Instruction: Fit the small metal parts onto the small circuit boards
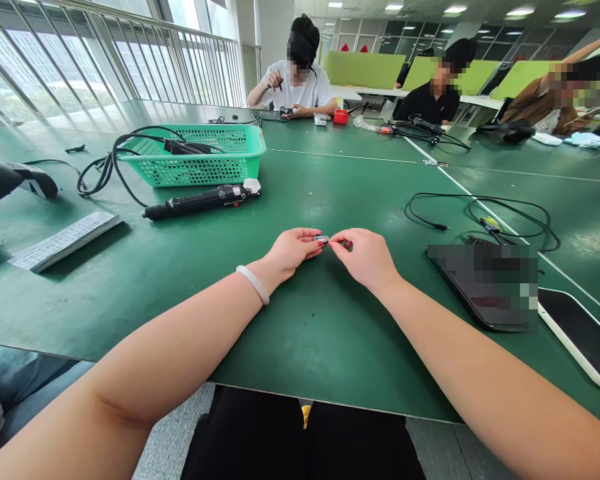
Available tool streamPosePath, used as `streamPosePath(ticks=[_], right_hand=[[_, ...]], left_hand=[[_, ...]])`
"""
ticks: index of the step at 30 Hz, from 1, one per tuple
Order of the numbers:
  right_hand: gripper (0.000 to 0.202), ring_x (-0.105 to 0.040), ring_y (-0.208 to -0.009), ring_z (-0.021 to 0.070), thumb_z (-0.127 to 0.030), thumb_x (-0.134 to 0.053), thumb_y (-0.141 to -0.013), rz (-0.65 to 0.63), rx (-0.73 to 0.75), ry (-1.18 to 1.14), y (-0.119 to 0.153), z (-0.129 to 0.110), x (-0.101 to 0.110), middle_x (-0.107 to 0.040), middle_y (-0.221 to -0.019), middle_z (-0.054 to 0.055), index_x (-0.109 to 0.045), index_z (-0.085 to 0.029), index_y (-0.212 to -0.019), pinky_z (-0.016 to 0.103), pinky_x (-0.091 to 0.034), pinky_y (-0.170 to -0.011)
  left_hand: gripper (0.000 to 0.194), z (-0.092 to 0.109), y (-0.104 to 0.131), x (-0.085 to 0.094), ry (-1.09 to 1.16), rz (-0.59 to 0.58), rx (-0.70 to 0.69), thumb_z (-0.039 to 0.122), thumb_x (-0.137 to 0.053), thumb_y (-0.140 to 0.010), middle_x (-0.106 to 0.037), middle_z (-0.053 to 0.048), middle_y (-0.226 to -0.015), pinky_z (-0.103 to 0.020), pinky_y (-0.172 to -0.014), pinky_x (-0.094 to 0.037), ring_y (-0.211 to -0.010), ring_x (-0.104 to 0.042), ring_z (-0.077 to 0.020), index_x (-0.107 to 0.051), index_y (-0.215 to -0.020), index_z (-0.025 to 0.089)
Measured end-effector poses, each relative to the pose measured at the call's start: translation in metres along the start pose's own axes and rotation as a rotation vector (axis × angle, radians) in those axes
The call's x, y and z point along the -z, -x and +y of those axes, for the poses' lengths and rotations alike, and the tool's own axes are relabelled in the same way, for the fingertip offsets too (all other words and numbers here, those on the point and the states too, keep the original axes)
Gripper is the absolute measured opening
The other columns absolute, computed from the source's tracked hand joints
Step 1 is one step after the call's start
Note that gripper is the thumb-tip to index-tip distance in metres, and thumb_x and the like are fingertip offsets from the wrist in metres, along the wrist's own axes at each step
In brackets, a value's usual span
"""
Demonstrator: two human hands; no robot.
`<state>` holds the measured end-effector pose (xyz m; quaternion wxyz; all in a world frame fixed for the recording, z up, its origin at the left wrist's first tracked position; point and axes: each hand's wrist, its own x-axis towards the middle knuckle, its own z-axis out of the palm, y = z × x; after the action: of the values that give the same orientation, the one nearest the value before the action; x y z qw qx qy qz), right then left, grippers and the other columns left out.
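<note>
A small black-and-silver part (321, 240), too small for me to name its kind, is held just above the green table. My left hand (295, 252), with a pale bracelet on its wrist, grips it between thumb and fingers. From the right, my right hand (363, 255) pinches at the part's right end with thumb and forefinger. The fingertips of both hands nearly meet around it and hide some of it. A black electric screwdriver (200, 202) lies beyond my left hand, in front of a green plastic basket (195, 172).
Left stand a stack of printed paper (67, 240) and a black handheld device (17, 179). To the right lie a coiled cable (510, 207), a dark tablet-like device (480, 287) and a white-edged phone (585, 337). Several people sit across the green table (300, 333).
</note>
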<state>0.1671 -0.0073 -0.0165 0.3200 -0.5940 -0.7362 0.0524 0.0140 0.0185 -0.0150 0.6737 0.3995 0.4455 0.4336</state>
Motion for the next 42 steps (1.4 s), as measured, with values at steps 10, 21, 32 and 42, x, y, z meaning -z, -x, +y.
streamPosePath(ticks=[10, 21, 32, 42], right_hand=[[0.017, -0.057, -0.071, 0.0185, -0.028, -0.052, -0.080, 0.006, -0.042, 0.021, 0.000, 0.000, 0.000, -0.067, -0.073, 0.004, -0.066, -0.021, -0.073, 0.030, -0.040, -0.063], [0.015, -0.056, -0.067, 0.0161, -0.027, -0.052, -0.082, 0.022, -0.105, -0.025, -0.003, 0.009, 0.007, -0.067, -0.075, 0.002, -0.065, -0.022, -0.077, 0.029, -0.040, -0.062], [0.013, -0.056, -0.071, 0.0156, -0.025, -0.057, -0.078, -0.161, -0.171, 0.141, -0.010, 0.035, -0.001, -0.065, -0.082, 0.003, -0.068, -0.022, -0.073, 0.029, -0.040, -0.063], [0.023, -0.058, -0.073, 0.0186, -0.017, -0.046, -0.083, -0.111, -0.078, 0.263, -0.010, 0.027, 0.008, -0.068, -0.079, 0.004, -0.068, -0.019, -0.082, 0.031, -0.042, -0.066]], left_hand=[[0.023, -0.002, 0.000, -0.001, -0.092, -0.009, -0.032, 0.005, -0.073, -0.065, -0.068, -0.006, -0.077, -0.034, -0.089, -0.050, -0.071, -0.063, -0.0103, -0.064, -0.086, 0.009], [0.023, 0.000, 0.002, 0.000, -0.113, -0.032, -0.016, 0.005, -0.071, -0.067, -0.070, -0.008, -0.079, -0.033, -0.088, -0.050, -0.075, -0.065, -0.0120, -0.064, -0.089, 0.008], [0.023, 0.002, 0.004, -0.002, -0.109, -0.001, 0.009, 0.002, -0.070, -0.068, -0.070, -0.009, -0.078, -0.032, -0.087, -0.049, -0.076, -0.065, -0.0127, -0.064, -0.088, 0.008], [0.023, -0.001, 0.003, -0.001, -0.125, -0.028, -0.001, 0.002, -0.070, -0.067, -0.070, -0.007, -0.077, -0.033, -0.086, -0.051, -0.074, -0.065, -0.0127, -0.064, -0.089, 0.009]])
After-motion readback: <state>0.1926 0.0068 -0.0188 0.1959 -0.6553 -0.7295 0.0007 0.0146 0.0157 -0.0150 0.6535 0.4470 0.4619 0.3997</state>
